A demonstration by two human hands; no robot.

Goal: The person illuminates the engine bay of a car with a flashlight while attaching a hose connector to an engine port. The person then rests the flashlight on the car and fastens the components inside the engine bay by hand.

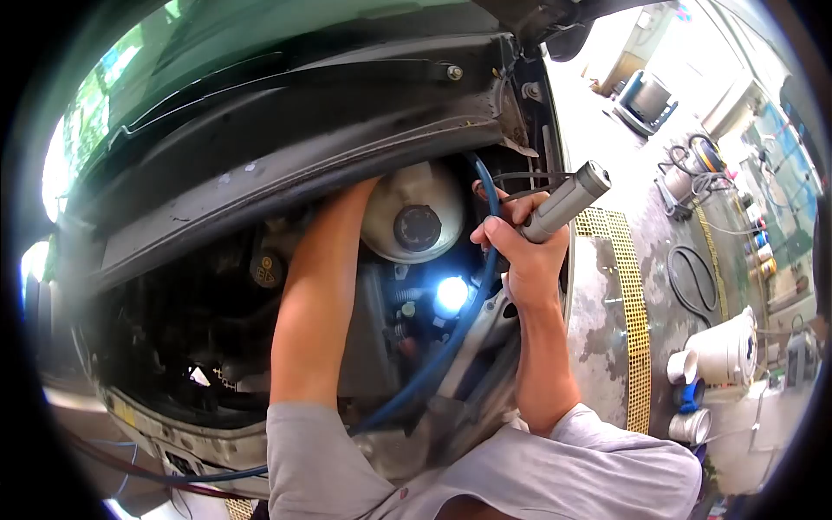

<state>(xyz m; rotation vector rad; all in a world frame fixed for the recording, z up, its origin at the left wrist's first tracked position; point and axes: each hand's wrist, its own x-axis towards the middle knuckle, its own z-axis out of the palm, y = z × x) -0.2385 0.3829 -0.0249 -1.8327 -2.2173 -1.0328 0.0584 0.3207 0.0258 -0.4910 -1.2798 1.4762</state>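
The right hand (pixel 536 238)'s grip is closed around a grey flashlight (pixel 568 202), right of the domed housing (pixel 414 186). The left hand is hidden, its grip impossible to tell. Far right, the white bucket (pixel 732 348)'s contents are not visible.

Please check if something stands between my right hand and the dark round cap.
Yes, the blue hose appears to run across the fingertips of your right hand, which holds the flashlight. Between the hose and the dark round cap, I see no other obstacle.
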